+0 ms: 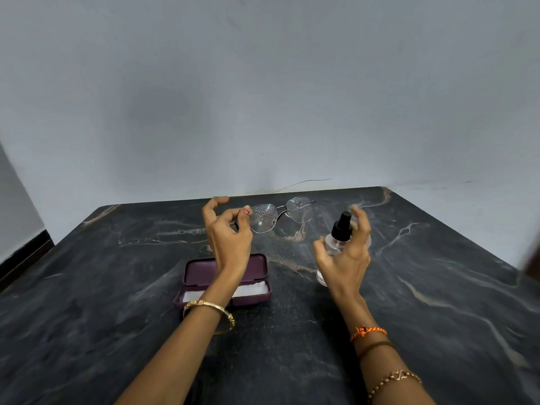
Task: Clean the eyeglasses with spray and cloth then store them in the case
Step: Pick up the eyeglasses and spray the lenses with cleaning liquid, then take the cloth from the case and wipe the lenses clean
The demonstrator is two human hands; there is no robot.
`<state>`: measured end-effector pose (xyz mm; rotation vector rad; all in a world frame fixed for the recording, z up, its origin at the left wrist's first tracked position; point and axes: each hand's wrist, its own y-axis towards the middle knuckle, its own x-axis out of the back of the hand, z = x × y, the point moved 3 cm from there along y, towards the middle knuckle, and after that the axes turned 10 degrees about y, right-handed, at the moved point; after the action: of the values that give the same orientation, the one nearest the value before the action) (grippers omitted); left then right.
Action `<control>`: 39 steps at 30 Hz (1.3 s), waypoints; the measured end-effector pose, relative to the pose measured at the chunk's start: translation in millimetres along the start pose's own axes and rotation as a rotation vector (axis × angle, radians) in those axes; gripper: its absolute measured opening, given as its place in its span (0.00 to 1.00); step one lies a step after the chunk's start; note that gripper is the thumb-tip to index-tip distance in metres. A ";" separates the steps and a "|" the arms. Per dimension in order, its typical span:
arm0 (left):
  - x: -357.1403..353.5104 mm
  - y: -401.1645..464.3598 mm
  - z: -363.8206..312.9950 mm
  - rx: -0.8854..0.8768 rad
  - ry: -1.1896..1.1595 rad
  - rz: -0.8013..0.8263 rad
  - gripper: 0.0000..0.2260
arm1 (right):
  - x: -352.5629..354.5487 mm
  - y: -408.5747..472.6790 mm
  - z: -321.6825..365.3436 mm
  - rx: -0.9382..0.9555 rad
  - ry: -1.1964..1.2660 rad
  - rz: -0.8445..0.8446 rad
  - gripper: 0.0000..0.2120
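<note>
Left hand (226,232) is up over the dark marble table (438,287), thumb and fingertips pinched on the left end of the glasses (282,216), holding them in the air with both lenses speckled with droplets. Right hand (346,252) is just to the right of them, fingers wrapped around a clear spray bottle (336,244), index finger raised and curled beside the black nozzle, which points toward the lenses. Bottle and glasses are near each other but apart. Down on the table, under the left wrist, sits the maroon case (201,271), lid open, with a white cloth (248,289) lying inside it. A gold bangle (209,306) rings the left wrist, an orange thread (368,331) the right.
</note>
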<state>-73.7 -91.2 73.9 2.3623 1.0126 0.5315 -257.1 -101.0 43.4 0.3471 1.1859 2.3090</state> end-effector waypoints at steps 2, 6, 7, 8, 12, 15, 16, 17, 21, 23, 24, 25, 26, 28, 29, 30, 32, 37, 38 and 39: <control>-0.5 0.3 1.4 0.027 -0.008 0.003 0.05 | -1.7 -2.4 -4.1 -0.056 0.025 0.029 0.37; -2.1 1.3 3.9 0.070 -0.015 0.008 0.07 | -5.7 -6.3 -7.9 -0.092 0.031 0.079 0.38; -2.1 1.7 4.4 0.073 -0.026 0.013 0.06 | -6.2 -7.1 -8.4 -0.098 0.036 0.084 0.38; -2.0 2.0 4.7 0.082 -0.041 0.018 0.06 | -6.5 -7.7 -8.8 -0.108 0.043 0.090 0.38; -1.5 0.9 3.9 0.119 -0.104 0.020 0.13 | -7.1 -7.8 -10.6 -0.122 0.043 0.094 0.37; -1.1 0.3 0.7 0.114 -0.126 0.018 0.15 | -7.6 -7.1 -11.2 -0.138 0.022 0.101 0.37; -1.4 0.2 0.9 0.113 -0.131 0.016 0.15 | -8.0 -7.4 -11.1 -0.137 0.012 0.098 0.37; -1.7 0.3 1.5 0.114 -0.132 0.014 0.15 | -8.4 -7.7 -10.5 -0.127 0.000 0.094 0.37; -0.5 1.4 3.9 0.101 -0.099 0.012 0.12 | -8.8 -7.5 -4.4 -0.062 -0.077 0.064 0.36; 1.1 2.9 2.7 0.088 -0.068 -0.002 0.08 | -6.9 -4.8 0.1 -0.022 -0.113 0.034 0.36; 2.3 3.8 1.6 0.080 -0.055 -0.013 0.07 | -5.7 -3.7 3.5 0.011 -0.115 0.016 0.36; 3.1 4.6 1.0 0.075 -0.049 -0.021 0.07 | -4.3 -2.8 7.9 0.057 -0.110 -0.002 0.36; 4.1 5.6 0.8 0.069 -0.054 -0.026 0.06 | -3.4 -2.5 12.7 0.119 -0.103 -0.020 0.35; 10.8 7.6 -2.7 0.045 -0.086 -0.039 0.06 | -3.7 -4.1 22.5 0.261 -0.083 -0.033 0.32; 16.6 9.0 -3.1 0.020 -0.090 -0.065 0.08 | -5.3 -6.3 27.2 0.318 -0.068 -0.022 0.29; 23.6 10.5 -2.6 -0.005 -0.087 -0.098 0.08 | -7.2 -8.6 31.7 0.356 -0.055 0.004 0.26; 41.8 13.6 1.5 -0.020 -0.087 -0.161 0.05 | -12.8 -14.6 41.3 0.409 -0.052 0.088 0.19; 95.3 22.0 30.0 -0.005 -0.077 -0.363 0.07 | -29.6 -25.3 66.8 0.559 -0.071 0.324 0.09; 103.1 23.2 36.2 0.003 -0.074 -0.391 0.08 | -34.6 -24.4 71.2 0.549 -0.094 0.387 0.08; 110.3 23.9 43.0 0.015 -0.068 -0.413 0.08 | -41.5 -23.1 75.6 0.509 -0.120 0.463 0.07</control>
<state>33.4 -35.6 70.5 2.0829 1.4247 0.2843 -181.3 -61.4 69.2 1.0204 1.7707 2.2703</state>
